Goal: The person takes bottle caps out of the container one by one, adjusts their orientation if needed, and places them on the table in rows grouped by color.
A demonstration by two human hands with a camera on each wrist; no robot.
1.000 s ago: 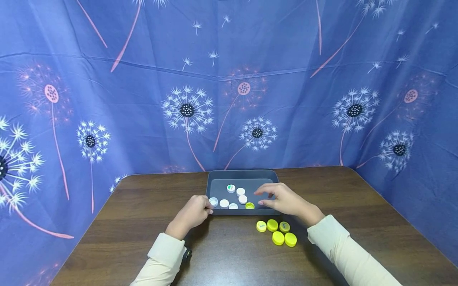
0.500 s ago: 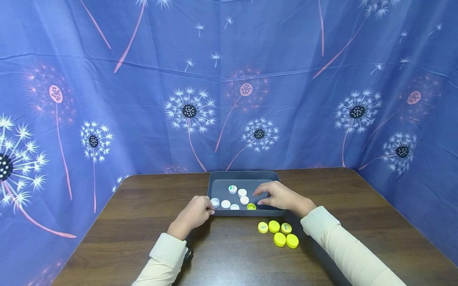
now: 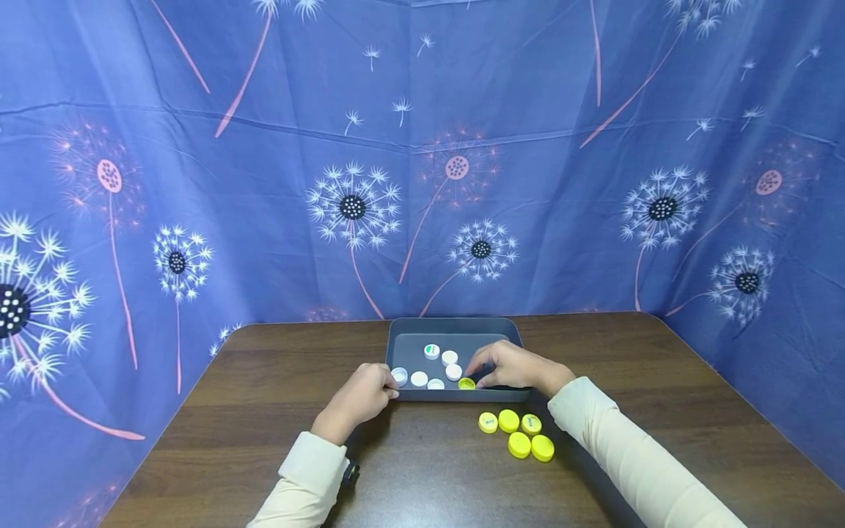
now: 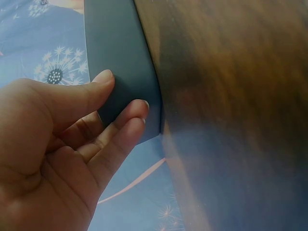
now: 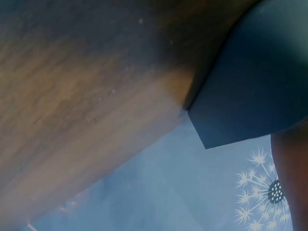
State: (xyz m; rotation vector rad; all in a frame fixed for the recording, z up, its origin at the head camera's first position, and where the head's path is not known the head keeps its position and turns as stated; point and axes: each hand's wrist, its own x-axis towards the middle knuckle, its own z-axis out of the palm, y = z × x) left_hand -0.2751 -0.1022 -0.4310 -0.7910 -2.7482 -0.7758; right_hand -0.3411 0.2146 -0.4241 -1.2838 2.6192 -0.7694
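Observation:
The left hand [image 3: 365, 391] grips the front left corner of a dark grey tray [image 3: 455, 325]. In the left wrist view its thumb [image 4: 103, 79] presses the tray's wall and the other fingers curve about the corner. Inside the tray, the right hand [image 3: 511, 364] hovers with thumb and forefinger apart, their tips right beside an upturned yellow bottle cap [image 3: 466, 383]. Close by lie white bottle caps [image 3: 452, 372], several in all, one with a green mark [image 3: 432, 351]. In the right wrist view only a sliver of the hand [image 5: 293, 168] shows; its fingers are hidden.
Several yellow bottle caps [image 3: 518, 445] lie on the brown wooden table [image 3: 422, 469] in front of the tray, toward the right forearm. A blue curtain with dandelion prints [image 3: 409, 183] hangs behind the table and along both sides.
The right hand has lowered toward the yellow cap in the tray, and its fingertips now reach its edge. The left hand keeps its hold; the whole view has shifted slightly.

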